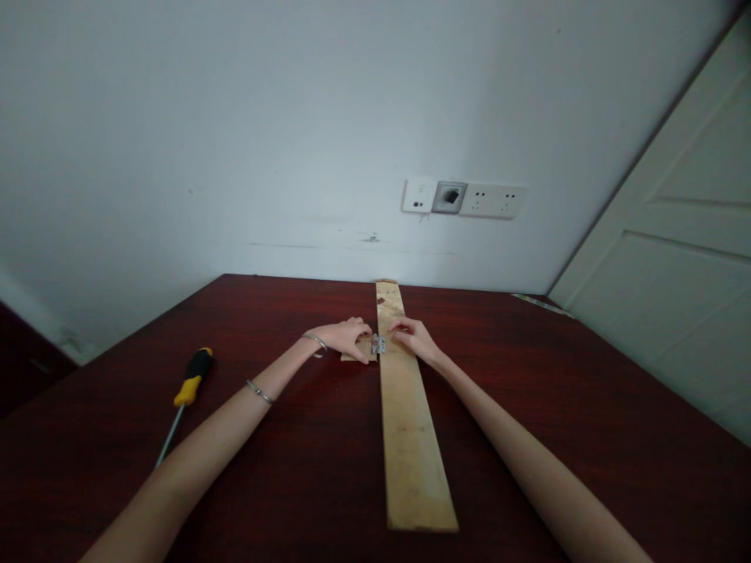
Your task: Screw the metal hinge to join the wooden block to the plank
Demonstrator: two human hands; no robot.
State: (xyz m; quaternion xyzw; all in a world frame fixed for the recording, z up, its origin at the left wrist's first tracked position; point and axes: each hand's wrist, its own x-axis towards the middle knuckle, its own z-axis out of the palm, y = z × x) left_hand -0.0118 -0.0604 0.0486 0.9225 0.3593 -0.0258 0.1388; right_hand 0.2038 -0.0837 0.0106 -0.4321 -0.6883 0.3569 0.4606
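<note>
I see a left hand [345,338] curved around a small piece of wood [355,355], gripping it with thumb and fingers. The right hand [414,336] has its fingertips close together over the long board [411,438]; I can't tell if they pinch something tiny. A shiny hinge [379,344] sits between the hands, where the two woods meet on the red-brown table [282,485]. I think this step is lining up the hinge. The next move seems to need the small wood kept still. I can't read any words or brand on the screwdriver [193,377] or wall sockets [493,202].
</note>
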